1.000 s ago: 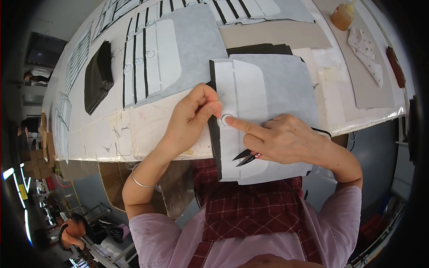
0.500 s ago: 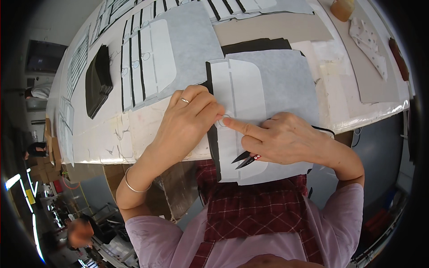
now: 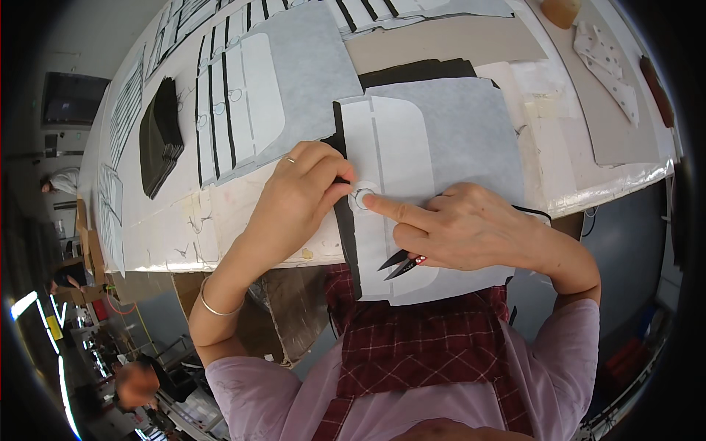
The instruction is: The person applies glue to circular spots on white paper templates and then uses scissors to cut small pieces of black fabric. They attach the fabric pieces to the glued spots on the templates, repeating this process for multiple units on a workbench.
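A pale grey-white sheet panel (image 3: pixel 471 140) with a black strip (image 3: pixel 344 228) down its left side lies over the table's near edge, its lower end against my apron. My left hand (image 3: pixel 294 195) is closed in a pinch on the black strip, thumb against fingertips. Just right of that pinch, a small round disc with a dark outline (image 3: pixel 362 199) sits on the panel. My right hand (image 3: pixel 471 224) presses the disc with its outstretched index finger. Its other fingers curl around black thread snips (image 3: pixel 401 264), whose blades point left, apart at the tips; the handle is mostly hidden.
To the left lie a stack of black pieces (image 3: pixel 159 140) and overlapping panels with black strips and round discs (image 3: pixel 257 95). Beige board (image 3: pixel 448 42) and black sheets (image 3: pixel 412 72) lie beyond my panel. A dotted cloth (image 3: pixel 604 70) and an amber container (image 3: pixel 560 12) are at far right.
My left fingertips have drawn back left from the disc to the black strip, uncovering more of the disc. My right index finger stays on the disc; the panel has shifted slightly left.
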The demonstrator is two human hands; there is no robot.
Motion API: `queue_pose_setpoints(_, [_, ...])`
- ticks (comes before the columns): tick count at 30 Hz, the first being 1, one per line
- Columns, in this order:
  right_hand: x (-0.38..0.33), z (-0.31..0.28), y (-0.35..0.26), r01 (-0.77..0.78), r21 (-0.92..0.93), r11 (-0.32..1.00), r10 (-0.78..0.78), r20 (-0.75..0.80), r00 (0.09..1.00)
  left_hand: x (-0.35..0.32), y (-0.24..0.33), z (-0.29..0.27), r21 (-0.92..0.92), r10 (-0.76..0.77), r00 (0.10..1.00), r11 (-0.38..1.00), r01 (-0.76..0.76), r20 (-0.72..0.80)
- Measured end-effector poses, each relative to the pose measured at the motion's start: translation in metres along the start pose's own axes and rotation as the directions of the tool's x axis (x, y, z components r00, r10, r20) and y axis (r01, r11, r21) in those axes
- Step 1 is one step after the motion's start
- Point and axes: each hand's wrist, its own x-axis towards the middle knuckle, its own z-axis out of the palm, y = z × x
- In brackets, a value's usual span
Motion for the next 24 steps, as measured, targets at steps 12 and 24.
queue_pose_setpoints(12, [0.000,0.000,0.001,0.024,-0.031,0.999,-0.025,-0.022,0.999,0.002,0.001,-0.001,-0.152,-0.127,0.992,0.980,0.129,0.023])
queue_pose_setpoints(24, [0.000,-0.001,0.001,0.029,-0.003,1.000,-0.029,-0.021,0.999,-0.004,-0.003,0.005,-0.383,-0.321,0.947,0.870,0.309,0.036])
